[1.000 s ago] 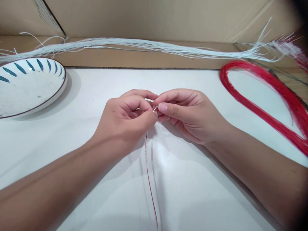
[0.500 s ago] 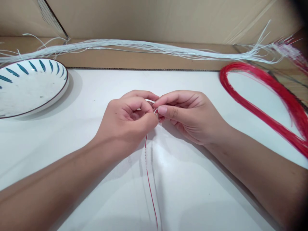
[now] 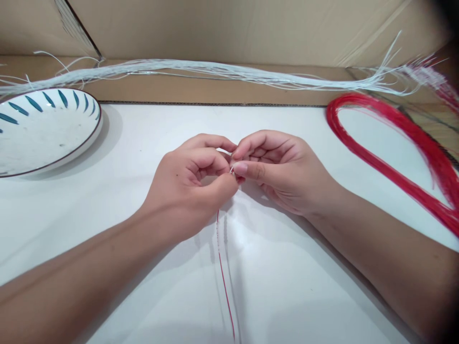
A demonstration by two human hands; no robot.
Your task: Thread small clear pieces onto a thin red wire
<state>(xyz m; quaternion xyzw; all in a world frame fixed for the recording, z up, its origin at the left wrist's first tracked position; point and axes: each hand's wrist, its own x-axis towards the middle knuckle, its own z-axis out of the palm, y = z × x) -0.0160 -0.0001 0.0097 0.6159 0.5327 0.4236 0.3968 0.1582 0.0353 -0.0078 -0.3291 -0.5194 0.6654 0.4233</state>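
Note:
Over the middle of the white table, my left hand (image 3: pixel 197 181) and my right hand (image 3: pixel 283 172) meet fingertip to fingertip. My left hand is closed in a pinch on a thin red cord (image 3: pixel 226 291), which hangs below it toward the near edge. Part of that cord, just under the hand, looks pale and bumpy. A short white cord end (image 3: pixel 231 169) shows between the two thumbs, and my right thumb and forefinger pinch at it. The fingers hide where the red and white strands meet.
A white plate (image 3: pixel 50 138) with teal strokes and a dark rim stands at left. Behind, a bundle of white cords (image 3: pixel 215 70) lies along a cardboard ledge (image 3: pixel 215 93). A looped hank of red cord (image 3: pixel 380 167) lies at right.
My right forefinger has lifted slightly, widening the gap above the thumb. My left thumb has shifted a little to the right and the white end shows a bit differently.

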